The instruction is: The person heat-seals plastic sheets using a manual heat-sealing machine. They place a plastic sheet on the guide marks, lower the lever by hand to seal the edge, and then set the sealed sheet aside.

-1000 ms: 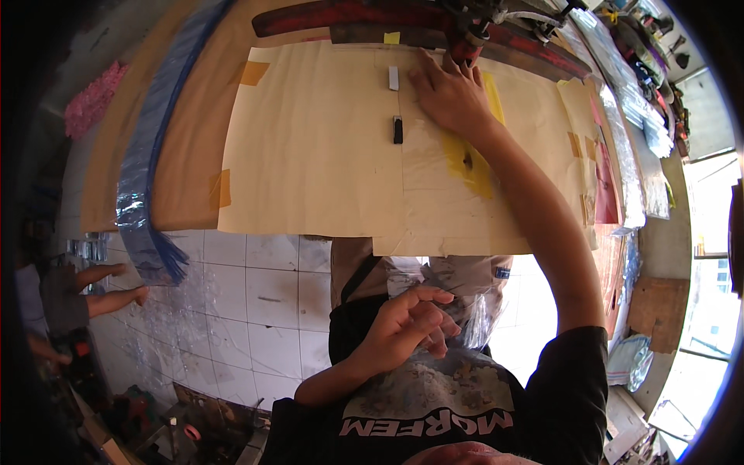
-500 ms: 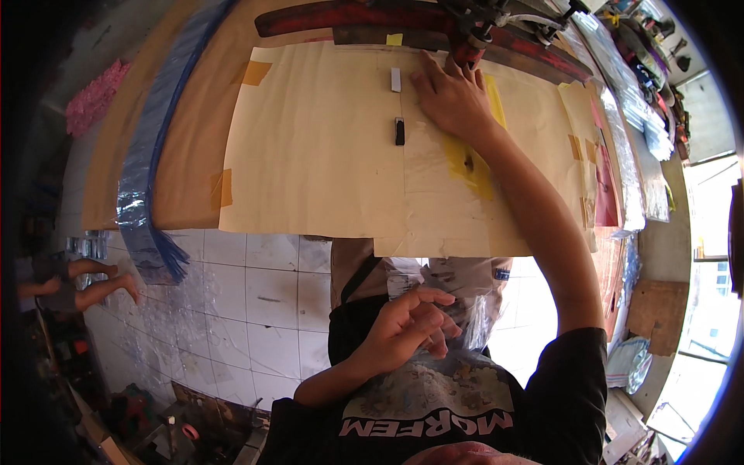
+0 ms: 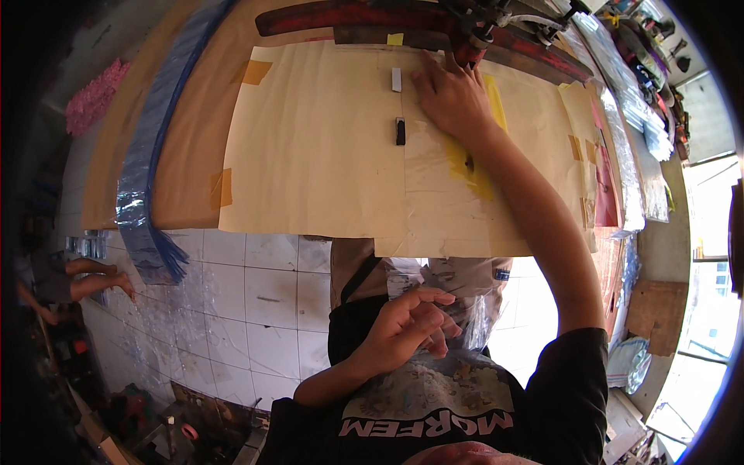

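My right hand (image 3: pixel 456 97) rests on the cream paper sheet (image 3: pixel 310 147) that covers the table. Its fingers stretch out toward the dark red bar (image 3: pixel 341 17) of a machine, and some fingertips are partly hidden beneath the red machine head (image 3: pixel 468 53). Whether a thin film lies under these fingers I cannot tell. My left hand (image 3: pixel 409 329) hovers in front of my body, below the table's near edge, with fingers loosely bent and apart; nothing shows in it. Clear plastic (image 3: pixel 479 318) lies over my lap near that hand.
A stack of long blue-edged plastic strips (image 3: pixel 139 170) hangs over the table's left side. Small black (image 3: pixel 400 132) and white (image 3: pixel 396 80) pieces sit on the sheet. More clear plastic (image 3: pixel 639 116) lies at the right. Another person's legs (image 3: pixel 97 280) show at the far left.
My two hands stay in the same places. At the far left, the other person's legs and arm have shifted slightly.
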`<state>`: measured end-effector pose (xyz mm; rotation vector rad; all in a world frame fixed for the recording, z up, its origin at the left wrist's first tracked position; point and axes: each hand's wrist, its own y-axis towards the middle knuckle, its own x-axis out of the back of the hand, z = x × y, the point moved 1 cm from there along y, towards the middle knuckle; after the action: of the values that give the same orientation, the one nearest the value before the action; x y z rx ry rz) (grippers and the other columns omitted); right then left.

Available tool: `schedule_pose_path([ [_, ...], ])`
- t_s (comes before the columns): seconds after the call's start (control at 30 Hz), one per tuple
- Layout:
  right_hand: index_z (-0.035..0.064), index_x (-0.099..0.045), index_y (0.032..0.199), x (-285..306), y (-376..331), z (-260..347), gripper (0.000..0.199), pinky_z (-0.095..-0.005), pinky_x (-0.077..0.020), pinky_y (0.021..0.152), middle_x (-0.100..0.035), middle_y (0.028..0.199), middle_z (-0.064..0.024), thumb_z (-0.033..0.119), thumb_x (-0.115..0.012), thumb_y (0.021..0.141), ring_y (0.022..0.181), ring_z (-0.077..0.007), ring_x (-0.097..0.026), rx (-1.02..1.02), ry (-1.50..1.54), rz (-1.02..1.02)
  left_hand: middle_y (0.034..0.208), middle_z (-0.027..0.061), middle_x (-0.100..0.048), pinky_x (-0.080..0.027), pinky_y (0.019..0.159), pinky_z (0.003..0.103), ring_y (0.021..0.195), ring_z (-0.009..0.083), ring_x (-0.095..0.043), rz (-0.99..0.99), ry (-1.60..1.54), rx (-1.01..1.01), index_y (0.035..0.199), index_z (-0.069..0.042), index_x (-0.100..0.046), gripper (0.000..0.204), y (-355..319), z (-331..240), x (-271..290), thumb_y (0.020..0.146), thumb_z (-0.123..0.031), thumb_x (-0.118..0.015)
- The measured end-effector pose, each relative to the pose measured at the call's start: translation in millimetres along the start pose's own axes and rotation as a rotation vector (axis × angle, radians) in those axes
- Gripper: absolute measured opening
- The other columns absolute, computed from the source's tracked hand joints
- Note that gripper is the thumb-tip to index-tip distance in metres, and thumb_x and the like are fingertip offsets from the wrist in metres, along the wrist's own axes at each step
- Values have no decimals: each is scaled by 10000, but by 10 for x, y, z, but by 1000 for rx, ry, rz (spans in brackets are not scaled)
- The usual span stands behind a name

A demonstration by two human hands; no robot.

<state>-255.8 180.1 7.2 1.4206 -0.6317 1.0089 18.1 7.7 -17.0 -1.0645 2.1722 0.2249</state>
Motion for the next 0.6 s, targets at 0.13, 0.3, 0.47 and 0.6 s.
schedule_pose_path([
  [0.13,96,-603,1203,56,19,37,382,-487,-406,948,-558,1219,-213,337,-473,936,1050,-433,-550,88,44,-104,926,198,-663,-548,648,294,693,189,-664,13,-7,-16,1248,-7,-457,273,6,12,12,982,-69,-464],
  [0.3,56,-690,956,155,-1,109,256,-469,-501,733,-642,962,-165,251,-530,910,776,-390,-623,125,118,-122,930,194,-664,-544,647,290,693,183,-664,3,-21,-17,1248,-5,-457,274,3,21,11,981,-63,-462],
  [0.47,33,-675,862,202,-5,144,229,-455,-510,682,-644,853,-180,228,-557,890,750,-381,-624,101,139,-79,934,191,-665,-527,648,282,687,179,-658,-6,-18,9,1249,-8,-456,272,-2,12,8,983,-64,-460],
  [0.6,-33,-631,870,384,-140,247,313,-465,-518,736,-634,808,-189,266,-540,893,805,-372,-628,96,137,7,935,189,-666,-513,652,279,680,175,-650,-17,-17,24,1249,-10,-454,270,-21,-1,10,985,-71,-462],
])
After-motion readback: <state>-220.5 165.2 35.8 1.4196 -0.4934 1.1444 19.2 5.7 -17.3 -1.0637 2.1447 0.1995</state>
